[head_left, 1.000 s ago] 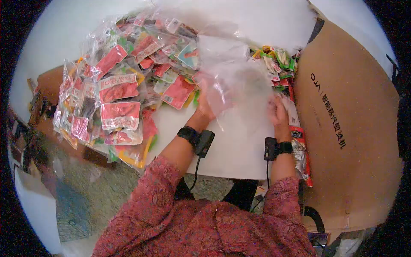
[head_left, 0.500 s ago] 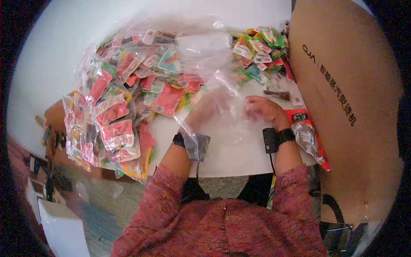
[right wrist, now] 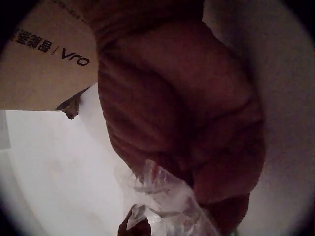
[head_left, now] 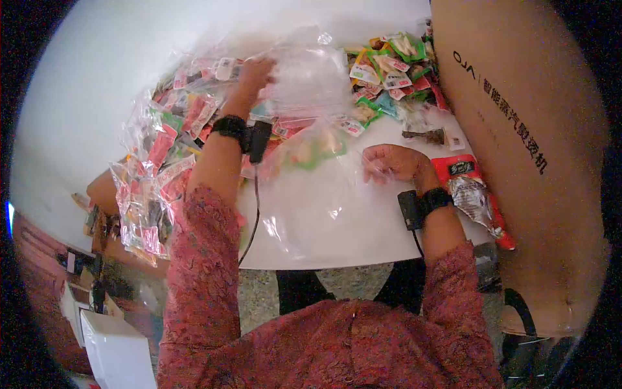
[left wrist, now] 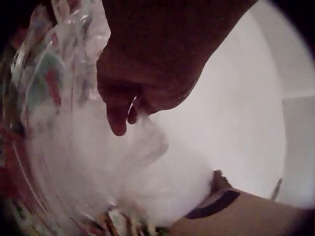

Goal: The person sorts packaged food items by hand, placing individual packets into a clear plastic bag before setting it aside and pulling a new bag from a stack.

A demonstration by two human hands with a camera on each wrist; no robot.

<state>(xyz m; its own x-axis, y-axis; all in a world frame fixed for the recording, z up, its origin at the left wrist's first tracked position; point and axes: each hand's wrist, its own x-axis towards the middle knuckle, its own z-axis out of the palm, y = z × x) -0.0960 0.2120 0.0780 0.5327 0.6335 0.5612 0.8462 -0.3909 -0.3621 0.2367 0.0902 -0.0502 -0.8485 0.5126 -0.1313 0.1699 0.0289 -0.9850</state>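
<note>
Up over the flat stack of clear plastic bags [head_left: 308,81], my left hand [head_left: 258,76] reaches in at their left edge. The left wrist view shows that hand [left wrist: 147,64] pinching a thin fold of clear plastic [left wrist: 150,140] between thumb and finger. My right hand [head_left: 395,163], fingers curled, grips the edge of a large clear bag [head_left: 285,220] spread on the table. Green-edged packets [head_left: 317,152] show through or beside this bag; I cannot tell which. Crumpled plastic [right wrist: 170,201] comes out from under the right hand [right wrist: 182,118] in the right wrist view.
Bagged red packets [head_left: 155,188] are heaped at the left, small loose packets [head_left: 389,71] at the back right. A red and silver pouch [head_left: 476,201] lies near a dark brown piece [head_left: 424,137]. The tall cardboard box [head_left: 518,194] borders the right side.
My left hand has left the spot near my right hand and moved up and left to the stack of clear bags. The right hand keeps its grip, and the large bag now lies lower.
</note>
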